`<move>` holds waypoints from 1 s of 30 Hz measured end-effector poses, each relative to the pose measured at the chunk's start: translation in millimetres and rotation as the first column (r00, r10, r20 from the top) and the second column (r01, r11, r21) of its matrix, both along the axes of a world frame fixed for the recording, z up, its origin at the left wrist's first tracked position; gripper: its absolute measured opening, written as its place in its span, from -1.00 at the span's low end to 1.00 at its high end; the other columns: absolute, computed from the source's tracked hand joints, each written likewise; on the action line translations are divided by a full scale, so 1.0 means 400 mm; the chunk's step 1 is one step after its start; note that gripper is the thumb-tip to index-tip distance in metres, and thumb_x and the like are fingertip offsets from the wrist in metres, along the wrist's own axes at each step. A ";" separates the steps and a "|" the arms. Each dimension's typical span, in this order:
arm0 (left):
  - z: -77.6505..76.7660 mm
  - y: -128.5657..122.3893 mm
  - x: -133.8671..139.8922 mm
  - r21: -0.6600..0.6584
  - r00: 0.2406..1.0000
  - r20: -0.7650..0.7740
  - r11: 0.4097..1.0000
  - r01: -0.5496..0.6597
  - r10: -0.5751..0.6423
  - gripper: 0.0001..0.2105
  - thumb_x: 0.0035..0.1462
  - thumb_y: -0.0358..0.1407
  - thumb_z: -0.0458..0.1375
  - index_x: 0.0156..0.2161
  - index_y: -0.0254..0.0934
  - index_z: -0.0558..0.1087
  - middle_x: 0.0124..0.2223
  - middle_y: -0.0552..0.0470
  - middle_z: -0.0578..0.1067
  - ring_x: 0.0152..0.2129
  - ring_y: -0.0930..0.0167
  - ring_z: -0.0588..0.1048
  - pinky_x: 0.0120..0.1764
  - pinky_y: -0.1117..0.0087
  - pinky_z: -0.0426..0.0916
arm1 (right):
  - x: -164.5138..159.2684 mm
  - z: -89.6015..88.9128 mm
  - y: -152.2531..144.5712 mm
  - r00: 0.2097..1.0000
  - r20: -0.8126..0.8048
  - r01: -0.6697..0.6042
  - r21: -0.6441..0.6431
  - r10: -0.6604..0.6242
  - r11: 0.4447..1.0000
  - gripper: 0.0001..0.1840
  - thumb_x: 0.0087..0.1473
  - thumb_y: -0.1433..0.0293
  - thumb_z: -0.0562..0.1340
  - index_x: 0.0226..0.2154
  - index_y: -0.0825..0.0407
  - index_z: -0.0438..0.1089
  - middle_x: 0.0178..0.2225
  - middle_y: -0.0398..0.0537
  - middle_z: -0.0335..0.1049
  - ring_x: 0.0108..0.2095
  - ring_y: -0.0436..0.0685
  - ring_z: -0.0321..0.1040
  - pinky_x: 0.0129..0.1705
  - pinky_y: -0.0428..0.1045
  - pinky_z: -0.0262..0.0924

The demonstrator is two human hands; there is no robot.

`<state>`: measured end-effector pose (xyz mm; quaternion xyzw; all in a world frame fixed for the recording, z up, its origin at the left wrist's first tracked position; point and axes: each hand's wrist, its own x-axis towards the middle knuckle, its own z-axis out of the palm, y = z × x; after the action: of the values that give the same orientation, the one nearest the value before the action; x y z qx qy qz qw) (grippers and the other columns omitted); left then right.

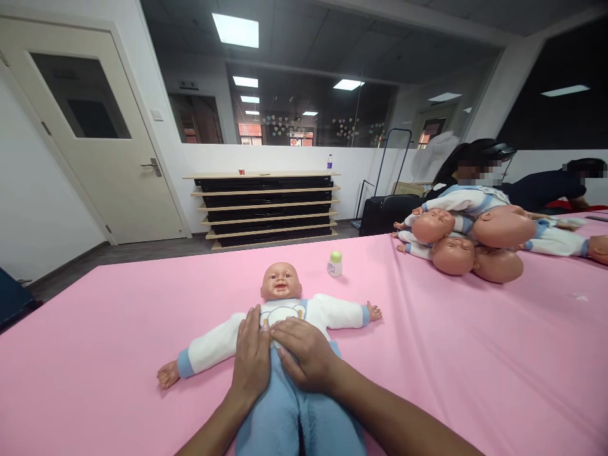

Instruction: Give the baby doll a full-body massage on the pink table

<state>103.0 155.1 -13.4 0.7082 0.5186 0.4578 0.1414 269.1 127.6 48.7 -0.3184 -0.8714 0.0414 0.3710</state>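
A baby doll [281, 283] lies on its back on the pink-covered table, arms spread wide, dressed in a white top with blue cuffs and blue trousers. My left hand [253, 354] rests flat along the left side of its torso, fingers stretched toward the head. Across the belly lies my right hand [306, 354], its fingers extended to the left and touching the top. Both hands hold nothing. Beyond the doll's left arm stands a small clear bottle [335, 266] with a green cap.
Several more dolls [453, 253] are piled on the table [475, 354] at the right. Two people [463, 164] are beyond them. Stacked boards [266, 196] stand by the back wall, holding a water bottle [329, 163] and a red cup [242, 171]. A door [85, 158] is at the left.
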 end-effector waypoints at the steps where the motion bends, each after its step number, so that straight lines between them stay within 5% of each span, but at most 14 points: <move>1: 0.004 -0.004 0.001 0.014 1.000 -0.003 1.000 0.004 -0.004 -0.50 0.34 -0.25 -0.18 0.34 -0.23 -0.02 0.34 -0.16 0.09 0.31 0.26 0.00 0.30 -0.08 -0.14 | -0.002 -0.001 0.003 0.999 0.004 0.051 -0.038 -0.051 0.998 -0.56 0.17 0.37 0.05 0.09 0.04 0.32 0.06 0.08 0.39 0.10 0.15 0.30 0.21 0.18 0.12; 8: 0.039 -0.030 -0.001 0.167 0.972 -0.143 0.964 0.208 -0.185 -0.48 0.30 -0.28 -0.09 0.34 -0.21 -0.01 0.33 -0.14 0.12 0.28 0.27 0.08 0.26 0.01 0.06 | -0.005 -0.034 0.032 0.969 0.031 0.246 -0.171 -0.244 0.954 -0.44 0.11 0.34 0.12 0.17 0.11 0.26 0.19 0.13 0.23 0.22 0.23 0.15 0.28 0.24 0.00; 15: 0.040 -0.022 0.010 0.050 0.990 -0.120 0.996 0.079 -0.073 -0.53 0.30 -0.23 -0.08 0.27 -0.29 0.16 0.27 -0.21 0.23 0.26 0.23 0.14 0.26 -0.06 0.05 | 0.002 -0.092 0.061 0.923 -0.044 0.364 -0.213 -0.381 0.907 -0.42 0.15 0.28 0.11 0.20 0.12 0.22 0.22 0.17 0.17 0.24 0.30 0.10 0.25 0.31 0.03; 23: 0.110 0.020 -0.028 -0.187 0.986 0.154 0.982 -0.030 0.059 -0.47 0.30 -0.11 -0.09 0.30 -0.29 0.10 0.33 -0.17 0.12 0.28 0.21 0.09 0.27 0.00 -0.02 | 0.018 -0.012 0.066 0.809 -0.274 0.373 -0.444 -0.520 0.814 -0.41 0.18 0.26 0.09 0.21 0.14 0.19 0.19 0.14 0.23 0.21 0.25 0.17 0.23 0.21 0.11; 30: 0.202 0.218 0.034 -0.098 0.955 0.297 0.995 0.025 0.005 -0.55 0.27 -0.13 -0.06 0.18 -0.26 0.33 0.25 -0.09 0.29 0.22 0.27 0.22 0.25 0.16 0.07 | 0.023 0.038 0.282 0.642 -0.557 0.209 -0.535 -0.527 0.819 -0.43 0.22 0.21 0.04 0.17 0.18 0.24 0.20 0.20 0.20 0.23 0.24 0.14 0.26 0.17 0.00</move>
<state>116.4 242.5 67.5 0.6260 0.5105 0.5314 0.2554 278.5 240.4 63.9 -0.5274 -0.5548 0.2646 0.5865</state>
